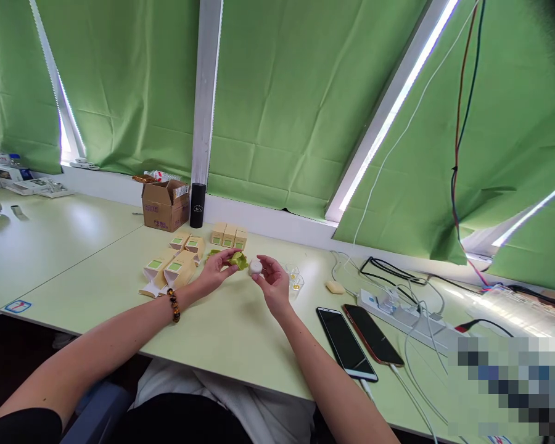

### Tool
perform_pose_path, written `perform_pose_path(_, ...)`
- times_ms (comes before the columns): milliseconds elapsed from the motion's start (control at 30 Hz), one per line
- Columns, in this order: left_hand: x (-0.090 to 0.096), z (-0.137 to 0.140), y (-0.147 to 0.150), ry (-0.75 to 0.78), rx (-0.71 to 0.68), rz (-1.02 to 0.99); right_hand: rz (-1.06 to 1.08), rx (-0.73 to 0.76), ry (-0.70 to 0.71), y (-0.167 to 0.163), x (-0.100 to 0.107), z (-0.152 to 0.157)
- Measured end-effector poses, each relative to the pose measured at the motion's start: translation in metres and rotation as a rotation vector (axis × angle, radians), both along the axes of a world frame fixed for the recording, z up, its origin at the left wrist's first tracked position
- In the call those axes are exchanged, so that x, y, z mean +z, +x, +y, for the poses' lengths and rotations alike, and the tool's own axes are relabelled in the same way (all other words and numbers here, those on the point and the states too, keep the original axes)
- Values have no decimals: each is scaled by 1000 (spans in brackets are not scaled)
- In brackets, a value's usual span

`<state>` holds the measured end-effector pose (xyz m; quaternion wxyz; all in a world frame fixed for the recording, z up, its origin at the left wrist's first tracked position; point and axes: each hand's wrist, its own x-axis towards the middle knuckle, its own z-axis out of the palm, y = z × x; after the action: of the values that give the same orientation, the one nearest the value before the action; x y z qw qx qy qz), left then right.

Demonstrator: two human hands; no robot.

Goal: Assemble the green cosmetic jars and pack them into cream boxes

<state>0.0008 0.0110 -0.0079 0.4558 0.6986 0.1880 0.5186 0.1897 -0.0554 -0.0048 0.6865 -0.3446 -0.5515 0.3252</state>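
Observation:
My left hand [218, 271] grips a small yellow-green cup-shaped piece [238, 261] between thumb and fingers. Close to it on the right, my right hand [274, 282] pinches a small round white object [255, 267]; the two pieces are slightly apart above the table. Partly hidden behind my left hand lies another green piece [214, 252]. To the left are opened tan cartons [180, 267] with green labels. Three closed cartons [229, 236] stand in a row behind my hands. Clear plastic pieces with yellow centres [295, 279] lie just right of my right hand.
A cardboard box [165, 206] and a black cylinder [197, 205] stand at the back. Two phones [348, 344] [372, 334] lie on the right, beside a power strip [409, 320] with tangled cables. A pale rounded block [335, 287] sits nearby. Green curtains [305, 105] hang behind the table.

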Motion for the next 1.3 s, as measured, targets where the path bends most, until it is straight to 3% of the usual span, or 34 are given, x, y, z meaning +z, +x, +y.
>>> perform_pose_path(200,6,-7,-2,-15,16,71,-11,-39,-32,-3,3,-1)
perform_pose_path(633,3,-7,1,130,130,203,-48,9,-135,-6,6,-4)
perform_pose_path(1300,0,-6,3,167,176,216,-84,-7,-119,-8,8,-4)
